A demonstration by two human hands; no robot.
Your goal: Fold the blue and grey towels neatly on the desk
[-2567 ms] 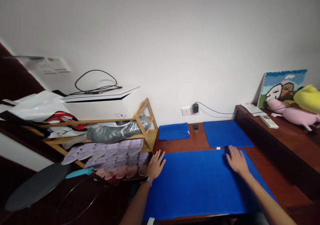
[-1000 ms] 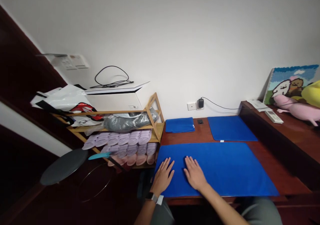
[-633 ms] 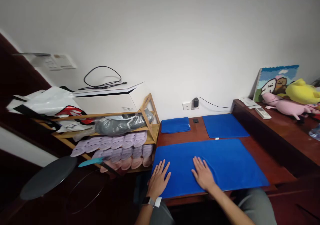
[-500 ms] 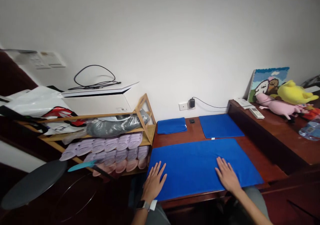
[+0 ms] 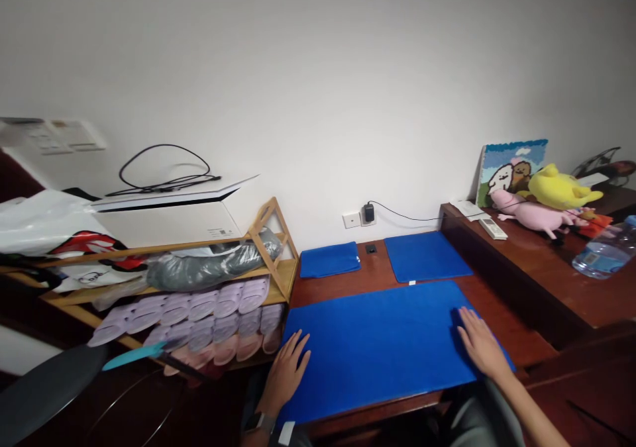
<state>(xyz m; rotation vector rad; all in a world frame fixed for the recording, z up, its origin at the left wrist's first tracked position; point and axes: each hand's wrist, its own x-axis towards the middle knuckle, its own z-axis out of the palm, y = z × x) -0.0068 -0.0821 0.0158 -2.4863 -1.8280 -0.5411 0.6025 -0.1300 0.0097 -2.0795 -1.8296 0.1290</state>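
A large blue cloth (image 5: 377, 347) lies spread out on the dark red wooden table (image 5: 342, 291). My left hand (image 5: 285, 374) rests at its left edge with the fingers stretched out; a watch is on that wrist. At the cloth's right side is my right hand (image 5: 481, 344), fingers extended and palm down, casting a shadow on the fabric. Neither hand grips anything. Behind the large cloth lie a smaller folded blue cloth (image 5: 328, 260) on the left and another blue cloth (image 5: 427, 255) on the right.
To the left, a wooden rack (image 5: 285, 271) holds several lilac and pink slippers, with a white box (image 5: 169, 222) on top. On the raised right surface are a remote control (image 5: 493, 229), plush toys (image 5: 534, 215) and a water bottle (image 5: 603, 251). A black plug (image 5: 368, 212) sits in the wall socket.
My right hand has moved right across the large cloth toward its right edge. My left hand has shifted slightly outward at the left edge. The view has turned a little to the right.
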